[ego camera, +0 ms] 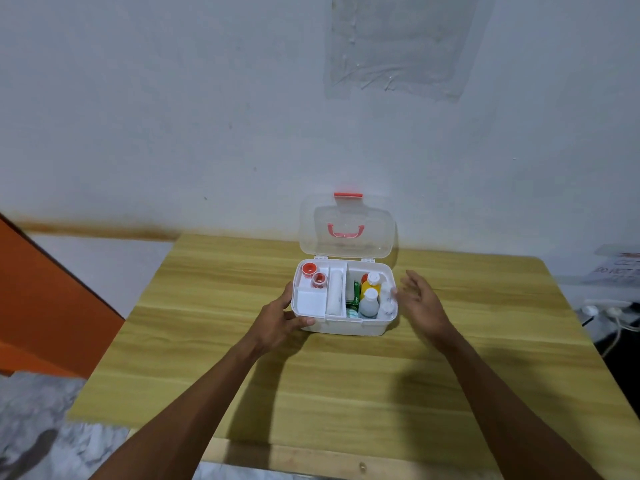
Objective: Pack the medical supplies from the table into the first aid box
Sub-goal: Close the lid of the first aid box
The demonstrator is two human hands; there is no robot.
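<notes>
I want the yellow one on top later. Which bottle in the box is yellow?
The yellow bottle stands in the right compartment behind the clear bottle. It alone has a yellow body; the clear bottle and the small ones by the right wall look clear or white.

first aid box [343,326]: 1 | red tape rolls [308,269]: 2 | bottles [368,303]: 4 | bandage roll [335,292]: 1 | hands [277,320]: 2

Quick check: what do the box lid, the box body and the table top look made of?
Lid: clear, glossy plastic by the look, since the wall shows through it; its handle is red. Box body: opaque white plastic, smooth with rounded corners. Table: light wood-grain surface, possibly laminate rather than solid wood; a paler strip runs along its near edge.
</notes>
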